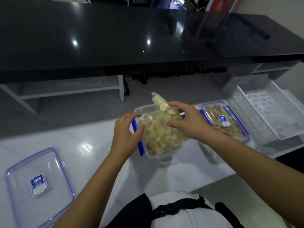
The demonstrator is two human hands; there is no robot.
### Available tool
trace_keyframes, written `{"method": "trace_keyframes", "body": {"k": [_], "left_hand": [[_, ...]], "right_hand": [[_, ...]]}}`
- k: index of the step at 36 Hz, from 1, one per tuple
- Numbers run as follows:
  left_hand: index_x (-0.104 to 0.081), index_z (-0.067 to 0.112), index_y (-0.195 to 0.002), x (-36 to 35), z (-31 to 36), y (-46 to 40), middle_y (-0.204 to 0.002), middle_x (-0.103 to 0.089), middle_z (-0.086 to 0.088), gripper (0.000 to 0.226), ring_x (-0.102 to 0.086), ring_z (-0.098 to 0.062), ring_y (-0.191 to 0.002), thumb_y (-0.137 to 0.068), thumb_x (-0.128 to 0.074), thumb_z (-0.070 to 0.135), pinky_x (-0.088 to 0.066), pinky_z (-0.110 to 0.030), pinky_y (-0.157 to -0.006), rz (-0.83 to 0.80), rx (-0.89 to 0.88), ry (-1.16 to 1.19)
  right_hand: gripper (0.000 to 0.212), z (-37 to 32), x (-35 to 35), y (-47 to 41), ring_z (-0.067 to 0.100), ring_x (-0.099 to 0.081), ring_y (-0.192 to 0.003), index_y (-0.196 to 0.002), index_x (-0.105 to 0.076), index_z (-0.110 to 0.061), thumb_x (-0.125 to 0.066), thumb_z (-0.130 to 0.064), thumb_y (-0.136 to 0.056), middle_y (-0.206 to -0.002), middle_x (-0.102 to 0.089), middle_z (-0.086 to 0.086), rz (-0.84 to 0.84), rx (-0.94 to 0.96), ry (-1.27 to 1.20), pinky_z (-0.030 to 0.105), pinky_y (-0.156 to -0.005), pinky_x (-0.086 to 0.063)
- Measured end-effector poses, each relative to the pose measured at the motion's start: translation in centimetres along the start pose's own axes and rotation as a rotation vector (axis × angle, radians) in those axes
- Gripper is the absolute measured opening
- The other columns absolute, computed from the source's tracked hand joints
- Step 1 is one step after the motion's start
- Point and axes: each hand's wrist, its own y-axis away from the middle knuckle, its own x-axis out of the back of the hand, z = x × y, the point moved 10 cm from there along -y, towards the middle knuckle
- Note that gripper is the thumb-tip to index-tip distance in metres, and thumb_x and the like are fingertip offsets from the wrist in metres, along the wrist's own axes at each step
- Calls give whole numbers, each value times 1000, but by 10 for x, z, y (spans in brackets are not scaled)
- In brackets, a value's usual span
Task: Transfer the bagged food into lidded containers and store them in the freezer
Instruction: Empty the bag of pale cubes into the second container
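A clear bag of pale sliced food [160, 129] sits in an open clear container [148, 152] with blue latches, its top poking up past the rim. The right hand [187, 122] grips the bag's upper side, fingers curled over it. The left hand [127, 129] holds the bag's other flank, thumb and fingers bent against the plastic. Just right of the right hand stands a lidded container [224, 122] already filled. Well left of the left hand lies a loose lid [39, 186] on the white counter [92, 155].
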Motion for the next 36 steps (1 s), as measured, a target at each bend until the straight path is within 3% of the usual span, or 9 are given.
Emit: {"method": "trace_keyframes", "body": {"k": [3,6,8,13,18,23,28,31,36], "left_hand": [[-52,49,-130,7,18,-19,-136,-51,24,40,-47,11,-117,-92,-64,48,-40,-19,-93,-74,25,197],[-52,51,-130,-1,35,-39,-135,-55,23,51,-50,1,-125,-82,-67,54,-45,-19,-93,-249,84,406],[-57,48,-124,-7,41,-50,-132,-60,19,40,-54,-3,-124,-87,-71,43,-47,-24,-97,-339,82,349],[-76,30,-96,-13,42,-64,-97,-75,18,10,-71,0,-89,-89,-75,22,-54,-12,-68,-403,78,317],[-70,46,-106,-17,34,-61,-125,-64,18,30,-57,-13,-121,-80,-81,35,-50,-37,-98,-486,40,179],[-76,29,-98,-17,35,-60,-128,-64,14,10,-56,-18,-123,-88,-75,26,-48,-40,-104,-353,-37,72],[-76,29,-95,0,44,-66,-112,-71,11,12,-69,-4,-96,-90,-73,18,-57,-20,-80,-195,-70,262],[-77,22,-97,11,45,-72,-107,-73,7,12,-71,-7,-94,-90,-73,14,-57,-18,-79,-107,-72,310],[-77,20,-98,11,44,-71,-95,-76,5,13,-73,-7,-87,-91,-72,10,-55,-14,-74,-82,-38,390]], "right_hand": [[63,-7,-9,4,0,-61,-97,-135,-56,-39,-81,-20,-81,-113,-62,-18,-31,36,64,22,-77,-54],[61,-12,-14,8,-7,-57,-93,-135,-54,-43,-80,-22,-84,-107,-57,-27,-48,72,107,10,-68,-45],[61,-11,-15,11,-9,-56,-92,-135,-54,-44,-79,-22,-85,-107,-56,-27,-51,75,114,8,-67,-43],[56,-5,-9,12,-1,-60,-94,-131,-59,-39,-78,-15,-84,-115,-63,-13,-11,38,44,18,-74,-51],[51,9,-4,14,10,-65,-97,-128,-63,-35,-80,-18,-83,-115,-65,-7,10,-4,4,34,-83,-59],[49,12,-6,16,10,-65,-95,-126,-63,-38,-81,-21,-82,-112,-65,-9,-3,-19,-8,33,-80,-60],[57,12,-6,16,8,-67,-90,-127,-60,-41,-85,-27,-78,-112,-64,-11,-24,-32,-42,28,-73,-61],[61,21,-5,19,8,-65,-94,-124,-57,-43,-89,-31,-74,-111,-62,-11,-41,-75,-46,28,-76,-60],[36,58,-9,35,14,-67,-98,-112,-67,-32,-84,-28,-80,-110,-68,-6,-42,-217,-116,36,-82,-59]]}}
